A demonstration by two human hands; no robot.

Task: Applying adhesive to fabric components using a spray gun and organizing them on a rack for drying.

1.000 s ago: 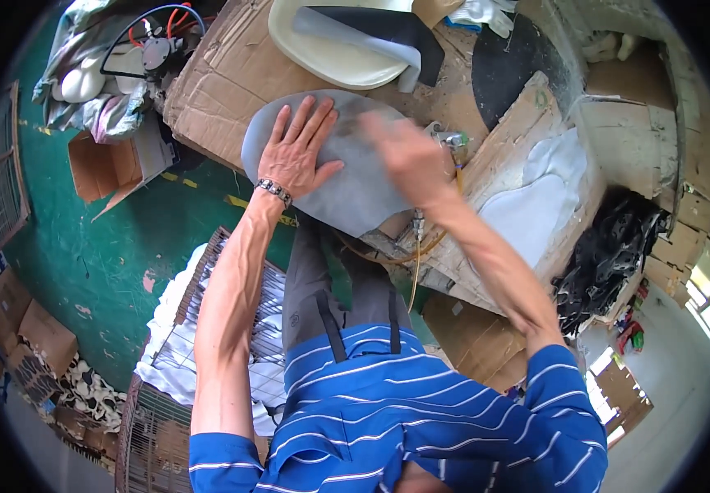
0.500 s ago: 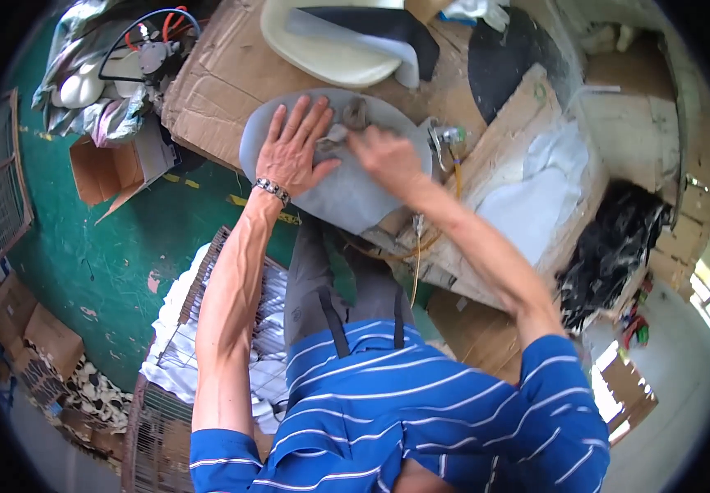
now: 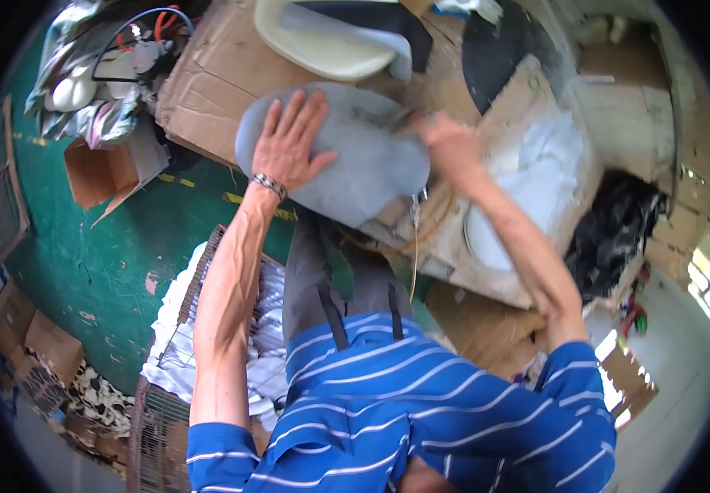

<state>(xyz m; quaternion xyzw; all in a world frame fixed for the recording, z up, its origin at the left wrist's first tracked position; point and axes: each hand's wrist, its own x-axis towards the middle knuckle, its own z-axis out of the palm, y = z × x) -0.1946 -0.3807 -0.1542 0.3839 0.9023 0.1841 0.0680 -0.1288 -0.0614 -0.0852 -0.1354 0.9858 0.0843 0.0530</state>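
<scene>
Left hand stays spread flat on the grey sheet; blurred right hand has shifted rightward, grip unclear.

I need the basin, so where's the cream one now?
In the head view, the cream basin is at top centre, on cardboard, just beyond the grey oval piece.
</scene>
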